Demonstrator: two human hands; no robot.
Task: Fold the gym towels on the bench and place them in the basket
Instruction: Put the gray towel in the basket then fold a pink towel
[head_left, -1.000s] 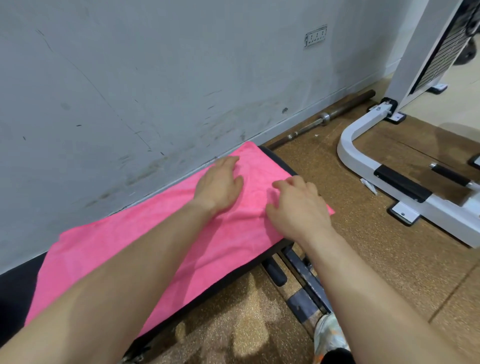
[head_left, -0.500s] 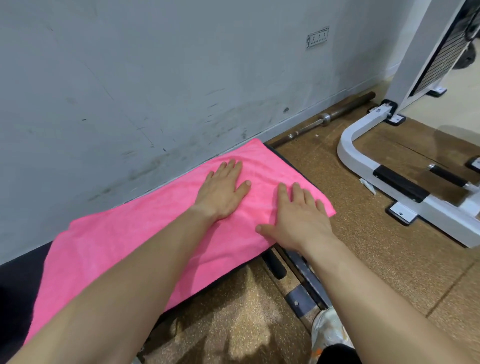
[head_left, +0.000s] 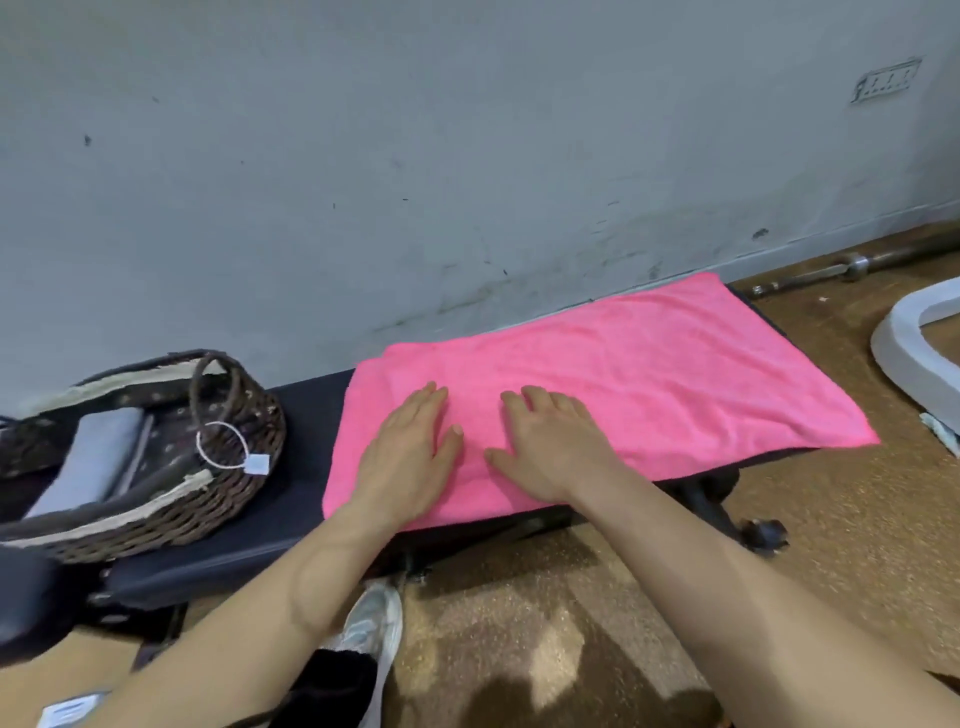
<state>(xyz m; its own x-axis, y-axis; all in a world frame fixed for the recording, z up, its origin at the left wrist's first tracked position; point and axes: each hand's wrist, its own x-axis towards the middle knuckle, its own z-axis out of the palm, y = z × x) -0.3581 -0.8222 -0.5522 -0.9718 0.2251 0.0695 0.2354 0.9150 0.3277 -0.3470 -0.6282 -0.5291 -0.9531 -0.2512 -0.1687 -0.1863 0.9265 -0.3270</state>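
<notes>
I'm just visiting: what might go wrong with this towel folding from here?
1. The pink towel overhangs the bench at its near right corner; a tug might slide it onto the floor.
2. The left hand and right hand both press flat near its left end, so the free right end may fold crooked.
3. The basket sits close by on the bench; the left arm might nudge it.

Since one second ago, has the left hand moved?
Yes: the left hand slid left along the pink towel, away from the barbell, toward the basket.
</notes>
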